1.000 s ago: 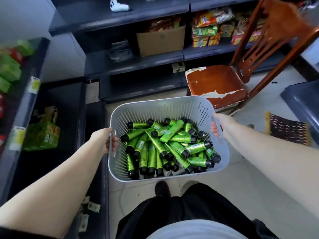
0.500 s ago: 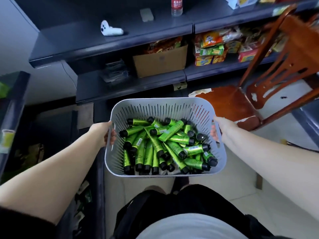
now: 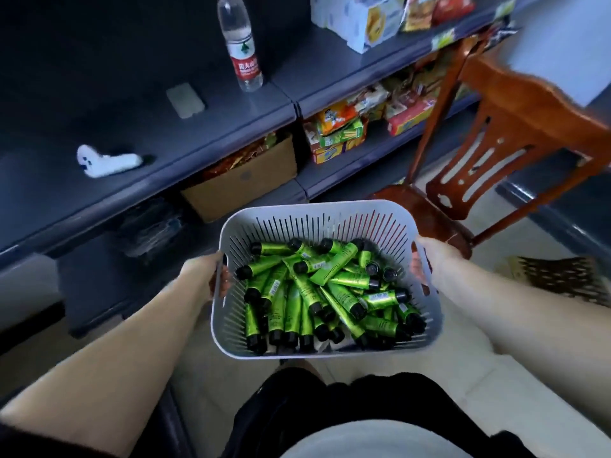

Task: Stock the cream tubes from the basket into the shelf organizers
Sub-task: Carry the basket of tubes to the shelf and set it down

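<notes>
While dark shelving fills the upper left and a wooden chair stands at the right, a person carries a slotted grey basket in front of the body. Green cream tubes with black caps lie heaped inside it, thickest toward its near edge. The left hand grips the basket's left rim, fingers curled over it; the right hand holds the right rim likewise. On the upper shelf's front edge stands a water bottle, and a white controller lies further left.
</notes>
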The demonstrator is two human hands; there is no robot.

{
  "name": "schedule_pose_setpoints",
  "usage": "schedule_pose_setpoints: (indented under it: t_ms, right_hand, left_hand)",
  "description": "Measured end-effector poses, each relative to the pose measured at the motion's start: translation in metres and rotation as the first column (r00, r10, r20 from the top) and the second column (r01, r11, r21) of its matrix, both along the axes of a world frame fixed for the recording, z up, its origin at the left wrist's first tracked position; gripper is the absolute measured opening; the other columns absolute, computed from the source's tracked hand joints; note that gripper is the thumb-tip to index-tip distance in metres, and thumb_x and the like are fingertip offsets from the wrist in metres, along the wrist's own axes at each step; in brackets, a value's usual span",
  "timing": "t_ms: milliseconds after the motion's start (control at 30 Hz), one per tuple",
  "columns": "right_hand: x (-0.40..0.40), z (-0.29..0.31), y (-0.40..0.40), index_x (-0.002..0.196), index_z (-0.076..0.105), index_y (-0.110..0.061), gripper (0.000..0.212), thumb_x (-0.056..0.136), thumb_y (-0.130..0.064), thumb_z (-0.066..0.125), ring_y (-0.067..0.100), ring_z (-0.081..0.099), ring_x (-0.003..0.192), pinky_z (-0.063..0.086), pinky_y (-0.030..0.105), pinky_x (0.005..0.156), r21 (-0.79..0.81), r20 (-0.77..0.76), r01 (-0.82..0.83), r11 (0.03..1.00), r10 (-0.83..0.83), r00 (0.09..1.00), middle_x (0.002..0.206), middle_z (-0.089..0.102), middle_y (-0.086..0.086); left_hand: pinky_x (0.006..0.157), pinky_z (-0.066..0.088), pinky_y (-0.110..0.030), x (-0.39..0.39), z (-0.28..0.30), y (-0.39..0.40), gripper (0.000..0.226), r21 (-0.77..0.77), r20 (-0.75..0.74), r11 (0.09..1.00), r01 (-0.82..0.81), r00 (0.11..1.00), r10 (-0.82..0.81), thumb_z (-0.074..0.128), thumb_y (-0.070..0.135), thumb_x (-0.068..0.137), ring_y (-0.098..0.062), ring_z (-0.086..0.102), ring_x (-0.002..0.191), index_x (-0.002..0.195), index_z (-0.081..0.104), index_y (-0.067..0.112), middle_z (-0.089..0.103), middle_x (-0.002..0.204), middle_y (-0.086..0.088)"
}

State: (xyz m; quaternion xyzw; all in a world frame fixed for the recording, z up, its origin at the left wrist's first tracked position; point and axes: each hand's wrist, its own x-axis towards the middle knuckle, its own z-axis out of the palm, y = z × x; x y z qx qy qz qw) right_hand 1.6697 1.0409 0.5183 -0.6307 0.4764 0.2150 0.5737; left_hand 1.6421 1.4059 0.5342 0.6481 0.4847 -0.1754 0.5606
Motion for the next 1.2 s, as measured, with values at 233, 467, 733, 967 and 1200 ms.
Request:
schedule_pose_setpoints:
  t_ms: [233, 467, 733, 967, 1200]
  right_hand:
    - [0.015, -0.015, -0.005, 0.064, 0.042, -0.015, 0.036, 0.094, -0.032, 0.051, 0.01, 0.035, 0.031, 0.027, 0.012, 0.032, 0.133, 0.112, 0.351, 0.927, -0.366, 0.924, 0.045, 0.037, -0.001]
    - [0.022, -0.027, -0.025, 0.069, 0.052, -0.008, 0.043, 0.089, -0.046, 0.055, 0.013, 0.043, 0.025, 0.036, 0.016, 0.033, 0.041, 0.067, 0.533, 0.845, -0.535, 0.842, 0.04, 0.047, 0.004]
    - [0.053, -0.044, -0.068, 0.069, 0.049, -0.009, 0.035, 0.09, -0.035, 0.058, 0.01, 0.038, 0.025, 0.033, 0.013, 0.032, 0.079, 0.035, 0.721, 0.688, -0.725, 0.688, 0.032, 0.043, 0.0]
    - [0.072, -0.072, -0.099, 0.063, 0.046, -0.015, 0.039, 0.094, -0.039, 0.048, 0.008, 0.037, 0.025, 0.028, 0.014, 0.036, 0.03, -0.02, 0.769, 0.639, -0.769, 0.639, 0.033, 0.043, -0.002]
    - [0.098, -0.118, -0.125, 0.065, 0.046, -0.014, 0.039, 0.095, -0.038, 0.046, 0.012, 0.039, 0.036, 0.027, 0.019, 0.041, -0.001, -0.088, 0.806, 0.591, -0.803, 0.589, 0.056, 0.045, 0.003]
  left_hand:
    - [0.035, 0.035, -0.015, 0.128, -0.019, -0.002, 0.044, -0.086, -0.011, 0.946, 0.311, 0.95, -0.313, 0.043, 0.035, 0.097, -0.017, 0.038, 0.028, 0.061, 0.04, 0.01, 0.041, 0.037, -0.005]
    - [0.047, 0.024, -0.025, 0.238, -0.024, -0.057, 0.046, -0.128, -0.029, 0.781, 0.611, 0.785, -0.619, 0.036, 0.037, 0.099, -0.014, 0.032, 0.036, 0.058, 0.034, 0.015, 0.037, 0.039, -0.003]
    - [0.048, 0.03, -0.023, 0.313, -0.046, -0.145, 0.044, -0.116, -0.097, 0.649, 0.752, 0.642, -0.761, 0.041, 0.039, 0.096, -0.016, 0.041, 0.042, 0.062, 0.041, 0.012, 0.043, 0.051, -0.003]
    - [0.055, 0.031, -0.028, 0.356, -0.068, -0.212, 0.043, -0.07, -0.118, 0.591, 0.804, 0.581, -0.805, 0.033, 0.038, 0.101, -0.02, 0.038, 0.057, 0.069, 0.041, 0.011, 0.039, 0.066, -0.007]
    - [0.056, 0.03, -0.028, 0.406, -0.114, -0.263, 0.043, -0.104, -0.165, 0.516, 0.85, 0.497, -0.852, 0.03, 0.04, 0.1, -0.019, 0.036, 0.057, 0.068, 0.038, 0.013, 0.037, 0.066, -0.006]
